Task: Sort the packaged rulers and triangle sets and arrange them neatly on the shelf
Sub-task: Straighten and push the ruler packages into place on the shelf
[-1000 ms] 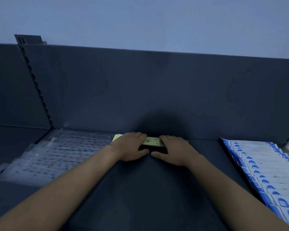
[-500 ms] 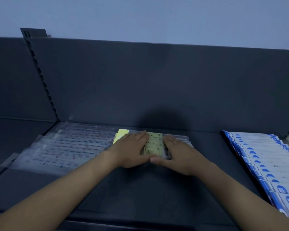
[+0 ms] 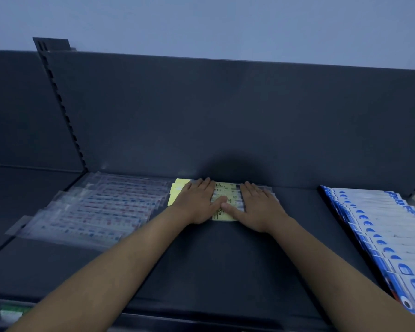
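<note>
both hands are laid flat, palms down, fingers spread a little, and nothing is pinched or gripped: the yellow-card packets are just pressed down onto the dark shelf, close to the back panel.

going from the left, a fanned row of clear ruler packs with red and blue print is spread across the shelf, its right edge just beside the yellow cards. the left hand is rested on the left part of the yellow packets, with a bare yellow corner poking out beyond it. the thumbs are nearly touching in the middle, over the printed card. the right hand is placed on the right part, where the clear sleeve ends can be seen past the fingers. well apart to the right, a long overlapped row of blue-and-white packs is run toward the front edge.

looks like the yellow pile is being squared up and fanned out between the two other rows. to get this right, pressure should be kept light and even so the slippery sleeves can be slid, not buckled. each packet should be stepped toward the front by the same amount, edges kept parallel to the back panel, and a clean gap should be left on the clear-pack side so the two kinds aren't mixed.
</note>
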